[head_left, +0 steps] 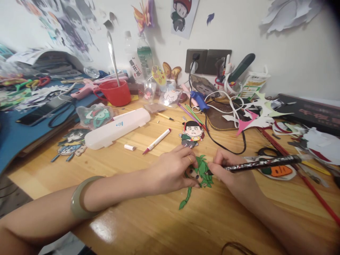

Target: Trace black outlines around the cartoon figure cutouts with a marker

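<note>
My left hand, with a ring and a bangle at the wrist, rests on the table with its fingers closed on a paper cutout of a green-haired cartoon figure. A thin green braid hangs from the cutout toward me. In my right hand is a black patterned pen, pinched low, its tip at the right edge of the green hair. Just beyond lies another cutout, a figure with black hair. A magenta marker lies uncapped beside its white cap.
A translucent pencil case and a red mug stand at the left. Behind are a blue glue gun with its cord, bottles and a pen holder. Paper scraps and a long red stick lie at the right.
</note>
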A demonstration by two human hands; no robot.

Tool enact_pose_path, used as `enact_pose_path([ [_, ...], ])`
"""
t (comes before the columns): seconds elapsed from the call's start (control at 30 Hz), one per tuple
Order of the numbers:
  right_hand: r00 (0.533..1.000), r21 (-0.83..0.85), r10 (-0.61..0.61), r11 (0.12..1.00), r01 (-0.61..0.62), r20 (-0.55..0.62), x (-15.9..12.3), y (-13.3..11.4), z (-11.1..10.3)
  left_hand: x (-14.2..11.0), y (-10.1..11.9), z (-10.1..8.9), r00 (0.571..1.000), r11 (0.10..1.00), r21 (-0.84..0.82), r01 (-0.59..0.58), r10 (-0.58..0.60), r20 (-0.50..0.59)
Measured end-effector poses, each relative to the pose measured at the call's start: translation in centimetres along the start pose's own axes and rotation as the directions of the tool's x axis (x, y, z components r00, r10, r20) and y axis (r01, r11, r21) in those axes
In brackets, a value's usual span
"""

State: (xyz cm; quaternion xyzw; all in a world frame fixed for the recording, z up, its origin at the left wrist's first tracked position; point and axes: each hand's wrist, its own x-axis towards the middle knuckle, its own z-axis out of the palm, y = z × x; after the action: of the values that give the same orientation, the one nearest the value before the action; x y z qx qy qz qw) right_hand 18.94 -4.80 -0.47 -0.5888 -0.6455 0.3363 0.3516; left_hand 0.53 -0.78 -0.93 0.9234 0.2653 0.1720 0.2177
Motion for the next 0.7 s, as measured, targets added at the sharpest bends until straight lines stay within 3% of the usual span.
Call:
enact_pose_path([
  [0.13,0.993,0.094,0.091,0.992,-0.083,-0.082,0.08,0.26,0.01,0.2,-0.3,-0.46,1.0,0.997,-0.074,-0.003,0.002,-0.004],
  [0.27,0.983,0.223,0.114,0.971,-0.081,-0.141,0.34,0.65,0.0,0.18,-0.47,-0.75,1.0,0.994,-0.112,0.012,-0.012,-0.002],
  [0.53,0.994,0.047,0.07,0.997,-0.066,-0.086,0.28,0.28,-0.21,-0.48,0.26,-0.25,0.999,0.997,-0.046,0.054,-0.054,0.006],
  [0.7,0.998,0.023,0.041,0.999,-0.04,-0.052,0.57,0.03,-0.29,-0.48,-0.13,-0.09,0.999,0.997,-0.08,0.005,-0.009,-0.044],
])
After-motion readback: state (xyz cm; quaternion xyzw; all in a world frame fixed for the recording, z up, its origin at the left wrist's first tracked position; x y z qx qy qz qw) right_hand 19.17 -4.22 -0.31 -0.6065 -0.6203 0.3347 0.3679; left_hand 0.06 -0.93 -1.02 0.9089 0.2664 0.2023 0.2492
